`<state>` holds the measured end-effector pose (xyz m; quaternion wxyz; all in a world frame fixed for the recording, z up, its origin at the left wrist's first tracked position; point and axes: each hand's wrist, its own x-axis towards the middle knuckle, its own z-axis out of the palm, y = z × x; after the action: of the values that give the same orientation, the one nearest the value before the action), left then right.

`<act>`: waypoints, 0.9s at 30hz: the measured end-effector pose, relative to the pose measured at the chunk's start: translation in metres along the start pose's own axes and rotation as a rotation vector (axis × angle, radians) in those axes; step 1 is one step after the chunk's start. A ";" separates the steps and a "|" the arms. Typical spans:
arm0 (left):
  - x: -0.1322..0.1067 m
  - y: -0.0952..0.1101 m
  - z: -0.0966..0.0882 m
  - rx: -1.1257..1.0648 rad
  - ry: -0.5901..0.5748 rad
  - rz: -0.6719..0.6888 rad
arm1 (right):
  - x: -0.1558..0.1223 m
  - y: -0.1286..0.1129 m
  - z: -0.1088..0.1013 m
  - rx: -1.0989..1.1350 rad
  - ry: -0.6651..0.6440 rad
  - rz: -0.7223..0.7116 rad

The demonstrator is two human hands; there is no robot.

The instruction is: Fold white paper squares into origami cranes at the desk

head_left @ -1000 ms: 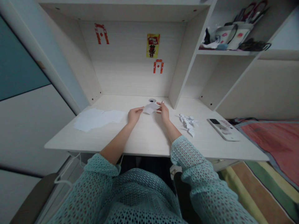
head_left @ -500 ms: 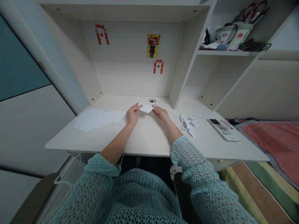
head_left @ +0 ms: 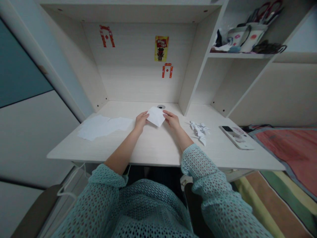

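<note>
A small white sheet of paper [head_left: 156, 116], creased down its middle and diamond-shaped from here, is held up between both hands above the desk. Its left corner is pinched by my left hand [head_left: 141, 121]. My right hand [head_left: 171, 119] grips the opposite corner between thumb and fingers. To the left, several white paper sheets [head_left: 102, 127] lie spread flat and overlapping. On the right, a small heap of folded white paper pieces [head_left: 198, 131] rests beside my right forearm.
A phone [head_left: 236, 137] lies on the desk's [head_left: 153, 152] right side. Cups [head_left: 253, 37] with scissors and pens stand on the shelf above right. An upright panel [head_left: 195, 76] meets the desk behind my right hand. A cable hole [head_left: 161, 106] lies behind the paper.
The paper has opened out and tilted, so more of its face shows, with a corner now pointing down towards me. Both hands have shifted slightly but still hold it.
</note>
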<state>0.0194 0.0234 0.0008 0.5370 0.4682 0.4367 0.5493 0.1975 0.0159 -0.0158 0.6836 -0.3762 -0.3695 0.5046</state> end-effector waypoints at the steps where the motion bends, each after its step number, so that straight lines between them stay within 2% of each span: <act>1: -0.001 -0.001 0.001 0.011 -0.036 -0.017 | 0.000 0.000 0.000 0.001 0.016 -0.012; 5: -0.007 -0.003 0.003 -0.004 -0.155 -0.057 | -0.002 -0.005 0.002 0.007 0.057 -0.041; 13: -0.009 -0.001 0.002 -0.077 -0.103 -0.045 | -0.009 -0.010 0.007 -0.012 0.023 0.111; 18: -0.007 -0.002 0.003 -0.060 -0.111 -0.049 | -0.008 -0.007 0.004 -0.097 0.026 0.067; 21: -0.006 -0.003 0.002 -0.033 -0.078 0.005 | -0.008 -0.008 0.004 -0.114 -0.004 0.032; 24: -0.007 -0.003 0.001 -0.001 -0.047 0.115 | -0.010 -0.010 0.004 -0.143 -0.026 0.015; 27: -0.008 -0.003 0.001 0.047 -0.092 0.206 | -0.011 -0.011 0.005 -0.177 -0.023 0.004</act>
<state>0.0210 0.0156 -0.0019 0.4860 0.5477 0.3742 0.5690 0.1948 0.0033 -0.0051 0.6424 -0.4301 -0.4197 0.4756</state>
